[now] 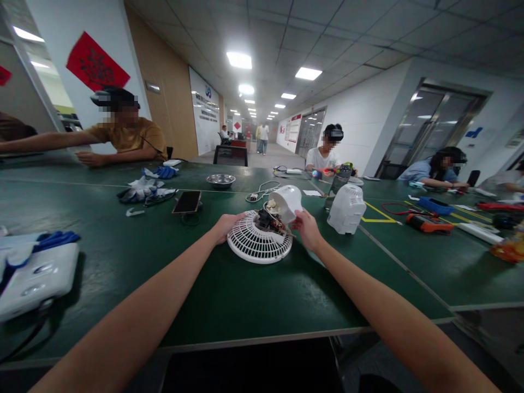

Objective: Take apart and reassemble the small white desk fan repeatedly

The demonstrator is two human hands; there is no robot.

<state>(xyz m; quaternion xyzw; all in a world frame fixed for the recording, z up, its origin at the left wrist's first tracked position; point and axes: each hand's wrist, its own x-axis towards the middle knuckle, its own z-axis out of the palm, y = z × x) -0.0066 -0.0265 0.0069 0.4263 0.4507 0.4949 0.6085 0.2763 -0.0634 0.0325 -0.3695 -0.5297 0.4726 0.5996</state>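
A round white fan grille (260, 248) lies on the green table in front of me, a dark motor with wires (270, 220) exposed at its middle. At the grille's left rim, my left hand (226, 226) is closed on the edge, with its fingertips partly hidden. A white plastic motor cover (289, 199) is tilted up over the motor. My right hand (307, 228) pinches the cover's lower right edge. Just right of that hand stands a white fan base (347, 210), apart from the grille.
Behind the fan are a metal bowl (221, 180) and a white cable (262, 190). A phone (187, 202), gloves (145, 191) and a white box (45, 278) lie leftward. An orange multimeter (429, 222) and blue tray (435, 206) are rightward. Several people sit around the table.
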